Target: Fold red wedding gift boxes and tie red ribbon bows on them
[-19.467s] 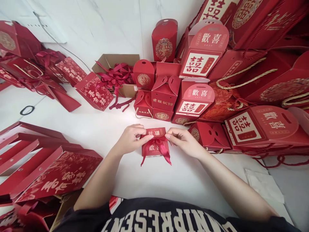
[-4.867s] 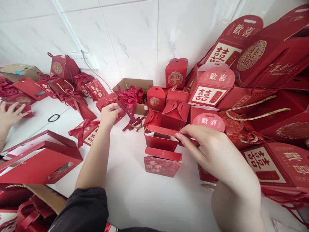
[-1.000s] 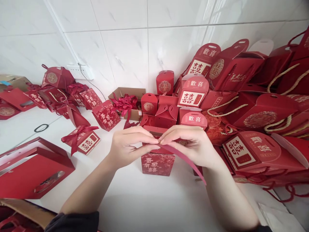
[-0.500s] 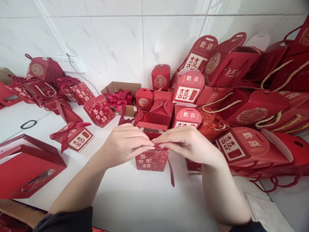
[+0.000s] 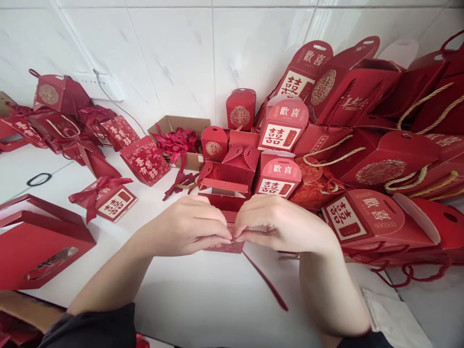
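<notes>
My left hand [image 5: 192, 226] and my right hand [image 5: 273, 223] meet fingertip to fingertip above a small red printed box [image 5: 226, 248]. Both are closed in a pinch. A tiny gold-coloured piece [image 5: 232, 241] shows where the fingertips join; its kind is too small to make out. Most of the box is hidden behind my hands. From under my right hand a thin dark red ribbon [image 5: 266, 282] runs down to the right over the table. Just beyond my hands stands an open red box [image 5: 224, 186].
Red gift boxes [image 5: 279, 133] and bags with rope handles [image 5: 391, 159] are stacked on the right. Behind, a cardboard tray [image 5: 197, 126] holds loose ribbon. A ribboned box [image 5: 118, 205], a black ring [image 5: 39, 179] and a large red box [image 5: 43, 246] lie left on the white table [image 5: 181, 299].
Both hands have come down and nearer, covering more of the printed box. The ribbon end has shifted right and nearer across the table. A gold-coloured piece now shows between the fingertips.
</notes>
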Motion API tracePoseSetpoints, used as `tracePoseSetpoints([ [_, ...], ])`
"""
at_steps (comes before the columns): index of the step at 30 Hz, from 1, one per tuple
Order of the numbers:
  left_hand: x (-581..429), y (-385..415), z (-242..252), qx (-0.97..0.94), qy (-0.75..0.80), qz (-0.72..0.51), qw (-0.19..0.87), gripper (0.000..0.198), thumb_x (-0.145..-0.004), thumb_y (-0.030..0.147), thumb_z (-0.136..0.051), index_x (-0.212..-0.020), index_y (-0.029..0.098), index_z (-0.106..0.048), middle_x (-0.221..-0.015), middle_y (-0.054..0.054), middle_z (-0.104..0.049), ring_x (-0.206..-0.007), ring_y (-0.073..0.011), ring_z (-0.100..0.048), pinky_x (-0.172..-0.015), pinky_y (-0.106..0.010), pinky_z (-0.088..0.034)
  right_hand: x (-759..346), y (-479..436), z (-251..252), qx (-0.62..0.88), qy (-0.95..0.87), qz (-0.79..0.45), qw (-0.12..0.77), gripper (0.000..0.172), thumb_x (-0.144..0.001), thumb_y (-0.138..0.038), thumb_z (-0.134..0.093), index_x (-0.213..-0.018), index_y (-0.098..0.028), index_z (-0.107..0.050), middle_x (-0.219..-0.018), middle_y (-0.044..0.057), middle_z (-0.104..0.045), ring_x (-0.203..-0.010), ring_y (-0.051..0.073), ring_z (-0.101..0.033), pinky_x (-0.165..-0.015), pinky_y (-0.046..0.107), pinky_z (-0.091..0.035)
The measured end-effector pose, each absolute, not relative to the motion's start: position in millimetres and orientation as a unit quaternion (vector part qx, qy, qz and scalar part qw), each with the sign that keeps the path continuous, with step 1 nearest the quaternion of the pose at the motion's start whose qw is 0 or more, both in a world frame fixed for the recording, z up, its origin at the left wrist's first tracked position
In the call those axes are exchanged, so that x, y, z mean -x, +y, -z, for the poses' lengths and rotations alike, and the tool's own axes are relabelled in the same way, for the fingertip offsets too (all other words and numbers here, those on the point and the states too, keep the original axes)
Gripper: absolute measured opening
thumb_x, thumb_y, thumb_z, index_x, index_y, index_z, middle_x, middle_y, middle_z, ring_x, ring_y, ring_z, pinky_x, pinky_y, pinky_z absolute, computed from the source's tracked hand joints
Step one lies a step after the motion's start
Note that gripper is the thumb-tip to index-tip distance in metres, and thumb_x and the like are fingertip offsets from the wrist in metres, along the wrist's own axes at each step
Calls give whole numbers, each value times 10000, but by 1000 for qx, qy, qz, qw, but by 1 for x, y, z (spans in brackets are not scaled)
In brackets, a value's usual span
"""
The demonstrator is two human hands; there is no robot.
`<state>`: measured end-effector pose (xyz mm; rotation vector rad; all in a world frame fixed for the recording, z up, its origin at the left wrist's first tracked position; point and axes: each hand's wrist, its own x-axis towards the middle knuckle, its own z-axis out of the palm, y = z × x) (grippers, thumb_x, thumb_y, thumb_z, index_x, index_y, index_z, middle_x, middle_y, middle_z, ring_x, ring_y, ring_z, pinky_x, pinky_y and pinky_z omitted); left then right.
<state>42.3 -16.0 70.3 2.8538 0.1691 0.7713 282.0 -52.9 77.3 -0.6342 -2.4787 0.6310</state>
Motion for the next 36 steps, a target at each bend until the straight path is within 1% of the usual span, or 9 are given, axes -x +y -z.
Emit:
tracePoseSetpoints([
  [9, -48, -15, -70, -940, 60, -283, 181, 115, -829, 141, -680, -896, 235, -681, -761, -14, -736, -634, -123, -664, -644, -250, -512, -282, -54, -80, 215, -907, -244, 268, 130, -950, -191, -546, -935, -187, -675, -873, 39, -720, -818, 170, -645, -784, 306, -499],
  [14, -57, -13, -64, -830, 162, -485, 221, 126, -784, 99, -706, -833, 214, -692, -709, -11, -700, -632, -132, -638, -563, -251, -509, -290, -50, -79, 335, -788, -329, 397, 161, -919, -216, -611, -1076, -212, -651, -1055, 46, -724, -952, 167, -690, -835, 286, -555],
  [17, -61, -11, -57, -758, 254, -563, 209, 95, -788, 105, -695, -795, 200, -690, -694, 1, -671, -627, -124, -605, -565, -264, -493, -285, -46, -74, 355, -730, -394, 431, 261, -856, -263, -704, -1096, -203, -621, -1024, 53, -724, -940, 182, -695, -844, 323, -571],
  [19, -62, -10, -53, -752, 280, -561, 204, 77, -786, 118, -699, -788, 194, -689, -692, 6, -666, -616, -116, -593, -563, -265, -488, -276, -42, -69, 337, -700, -440, 451, 282, -828, -296, -737, -1063, -199, -617, -1014, 50, -722, -930, 175, -693, -850, 324, -568],
  [21, -64, -8, -52, -764, 274, -550, 196, 80, -775, 121, -710, -794, 197, -691, -707, 9, -674, -627, -115, -605, -562, -260, -493, -266, -38, -65, 341, -672, -455, 474, 202, -845, -306, -715, -993, -198, -630, -980, 39, -718, -911, 160, -685, -832, 307, -560],
  [23, -65, -7, -51, -776, 254, -549, 177, 106, -756, 108, -724, -797, 201, -694, -704, 14, -678, -641, -117, -624, -571, -258, -503, -259, -35, -61, 349, -651, -453, 499, 132, -857, -297, -699, -921, -194, -646, -915, 22, -713, -854, 141, -676, -788, 283, -554],
  [26, -65, -7, -51, -783, 239, -554, 149, 136, -739, 91, -732, -798, 208, -699, -698, 16, -683, -647, -125, -641, -580, -263, -514, -255, -34, -59, 334, -633, -463, 523, 145, -820, -305, -739, -867, -190, -665, -847, 9, -707, -778, 126, -663, -713, 257, -551],
  [31, -62, -9, -54, -790, 227, -559, 111, 137, -738, 103, -721, -811, 217, -702, -728, 8, -696, -646, -134, -654, -575, -264, -529, -253, -37, -60, 288, -620, -504, 527, 242, -751, -382, -796, -837, -185, -683, -779, -4, -716, -710, 128, -676, -673, 260, -572],
  [36, -64, -10, -52, -804, 233, -538, 99, 154, -733, 72, -729, -814, 199, -698, -736, -2, -706, -651, -124, -654, -573, -239, -533, -249, -36, -59, 309, -618, -465, 553, 153, -800, -299, -768, -899, -199, -708, -811, 0, -716, -719, 127, -664, -658, 249, -554],
])
